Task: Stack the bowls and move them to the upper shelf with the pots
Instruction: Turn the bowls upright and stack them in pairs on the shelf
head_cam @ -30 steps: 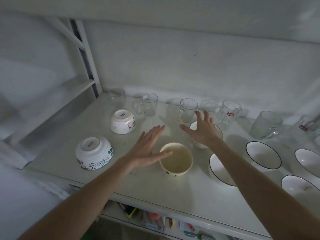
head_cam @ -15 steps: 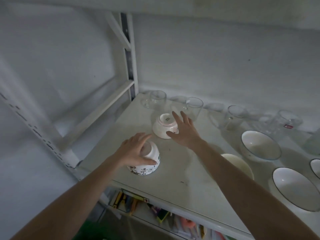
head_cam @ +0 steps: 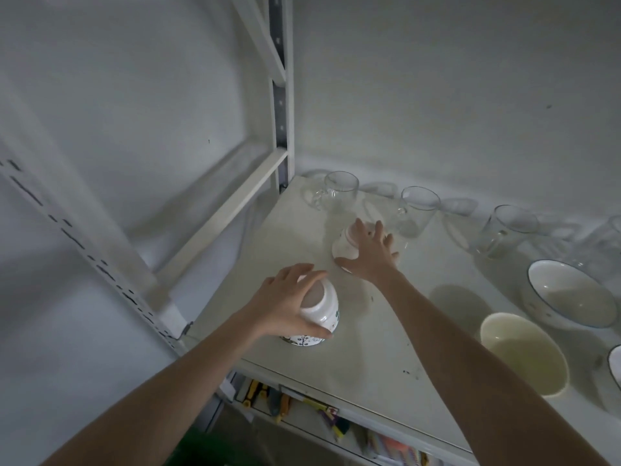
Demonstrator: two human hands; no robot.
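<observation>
Two small bowls stand upside down on the white shelf (head_cam: 353, 351). My left hand (head_cam: 285, 304) is clasped over the near one, a white bowl with a green floral pattern (head_cam: 319, 317), near the shelf's front left corner. Farther back, my right hand (head_cam: 368, 252) lies over a white bowl with pink markings (head_cam: 342, 248), fingers spread around its base. A cream bowl (head_cam: 524, 354) sits upright at the front right. Behind it is a white bowl with a dark rim (head_cam: 571, 294), and another rimmed bowl (head_cam: 616, 366) is cut off at the right edge.
Several clear glass mugs line the back wall, among them one (head_cam: 339, 191) at the back left corner and one (head_cam: 416, 210) just behind my right hand. A white slotted upright (head_cam: 282, 95) and cross rail (head_cam: 221, 213) bound the shelf's left side. Coloured items lie on the lower shelf (head_cam: 322, 418).
My view swung left. Both hands moved left from the cream and rimmed bowls onto the two upturned bowls; the left now clasps the floral one, the right covers the pink one.
</observation>
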